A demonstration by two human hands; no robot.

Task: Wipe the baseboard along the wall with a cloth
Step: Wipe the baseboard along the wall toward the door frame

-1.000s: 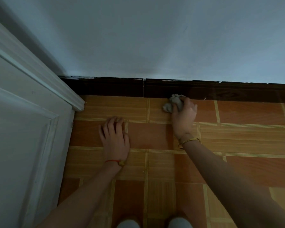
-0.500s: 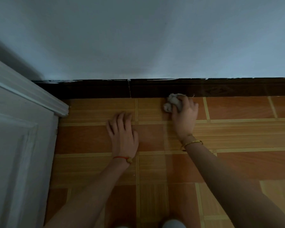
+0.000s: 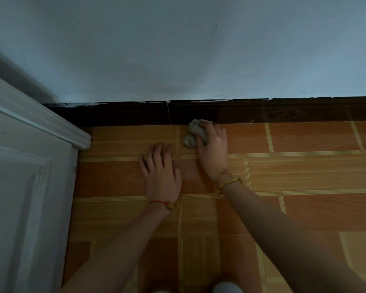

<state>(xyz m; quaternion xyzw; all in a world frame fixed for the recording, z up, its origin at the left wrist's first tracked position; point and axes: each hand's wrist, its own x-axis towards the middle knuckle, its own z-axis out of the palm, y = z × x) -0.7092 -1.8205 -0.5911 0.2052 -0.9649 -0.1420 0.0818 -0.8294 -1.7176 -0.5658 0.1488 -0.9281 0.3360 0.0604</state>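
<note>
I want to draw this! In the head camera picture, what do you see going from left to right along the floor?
White door → left hand flat on the floor tiles → grey cloth → right hand, its grip on the cloth at the dark baseboard.

The left hand (image 3: 162,176) is lying palm down on the floor, fingers straight and slightly spread, pointing toward the wall; a red string bracelet (image 3: 160,202) is circling its wrist; the bare left forearm is running back toward the lower left. The right hand (image 3: 212,151) is reaching further forward, its fingers curling over a crumpled grey cloth (image 3: 195,132) in a firm grip; a gold bangle (image 3: 228,182) is sitting on its wrist; the right forearm is stretching back toward the lower right; the two hands are lying near each other, not touching.
</note>
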